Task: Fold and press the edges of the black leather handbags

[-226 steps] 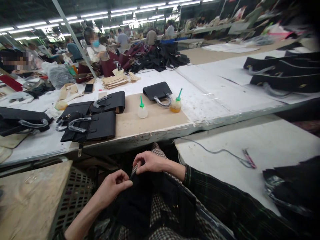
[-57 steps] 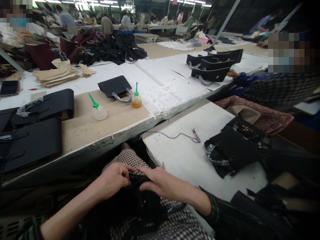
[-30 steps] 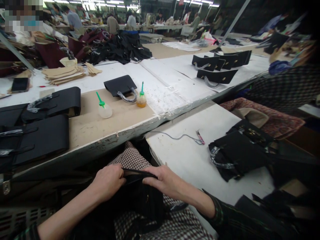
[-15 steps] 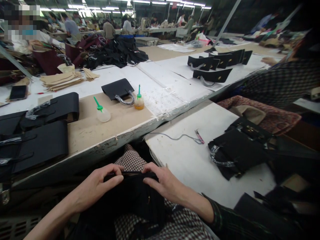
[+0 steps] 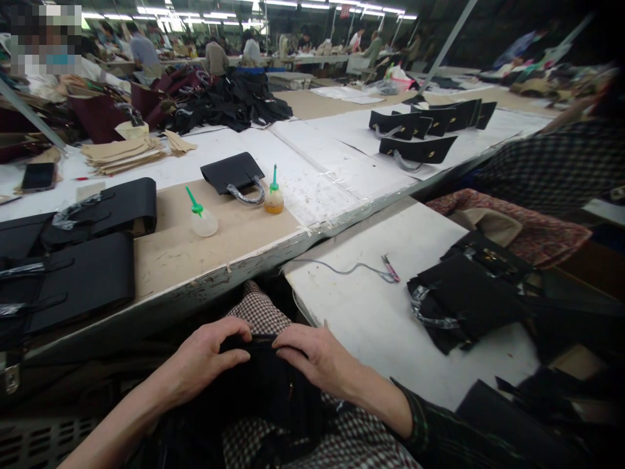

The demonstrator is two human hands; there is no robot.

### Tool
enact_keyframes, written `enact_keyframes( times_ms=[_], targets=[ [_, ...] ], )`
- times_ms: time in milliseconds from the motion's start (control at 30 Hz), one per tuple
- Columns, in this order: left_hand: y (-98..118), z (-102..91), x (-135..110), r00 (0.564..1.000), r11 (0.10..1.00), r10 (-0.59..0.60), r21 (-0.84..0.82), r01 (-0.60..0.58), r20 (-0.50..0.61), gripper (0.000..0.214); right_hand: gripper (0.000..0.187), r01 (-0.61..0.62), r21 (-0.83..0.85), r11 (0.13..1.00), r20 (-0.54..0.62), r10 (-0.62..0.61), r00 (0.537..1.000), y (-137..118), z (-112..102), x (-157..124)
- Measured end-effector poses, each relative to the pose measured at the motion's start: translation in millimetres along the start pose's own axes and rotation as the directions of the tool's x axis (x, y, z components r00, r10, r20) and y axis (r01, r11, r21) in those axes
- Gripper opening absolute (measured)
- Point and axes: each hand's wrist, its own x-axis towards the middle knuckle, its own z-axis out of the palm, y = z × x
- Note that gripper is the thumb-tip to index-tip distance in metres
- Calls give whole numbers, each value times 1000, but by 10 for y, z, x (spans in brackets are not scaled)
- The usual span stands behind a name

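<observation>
A black bag piece (image 5: 263,384) lies across my lap on a checked apron (image 5: 258,306); its lower part blends into dark shadow. My left hand (image 5: 215,355) pinches the top edge between thumb and fingers. Close beside it, my right hand (image 5: 312,355) grips the same edge, its thumb on the near side. A small gold-coloured fitting shows on the black material below my right hand. Whether the piece is a finished bag or a panel I cannot tell.
On the bench ahead stand a clear bottle (image 5: 204,223), a bottle of amber liquid (image 5: 274,199) and a black handbag panel (image 5: 232,172). Black bags (image 5: 83,280) lie left, more (image 5: 469,293) right. Small pink-handled snips (image 5: 390,268) rest by a cord. A co-worker's checked sleeve (image 5: 551,163) is at right.
My hands have drawn closer together along the black edge, the left one shifting to the right. The view has moved slightly. Both hands still hold the piece.
</observation>
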Motion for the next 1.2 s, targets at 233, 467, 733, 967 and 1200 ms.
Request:
enact_keyframes(
  times_ms=[233,467,733,967,1200],
  targets=[
    [4,63,86,998,997,62,45,-63,19,14,20,33,-54,998,40,-31,999,30,-11,9],
    [-8,95,139,997,995,71,64,-71,-7,6,21,93,-19,995,36,-92,995,55,-11,-7],
    [-16,146,143,994,981,85,169,-96,67,16,27,69,-18,997,-1,-69,998,26,-9,-12],
    [-11,89,134,994,997,28,70,-35,103,17,29,102,-337,936,56,-88,995,-6,-37,3],
    [-36,81,170,999,998,35,48,-35,-15,18,26,114,-295,949,-16,-124,992,59,21,-6]
  ],
)
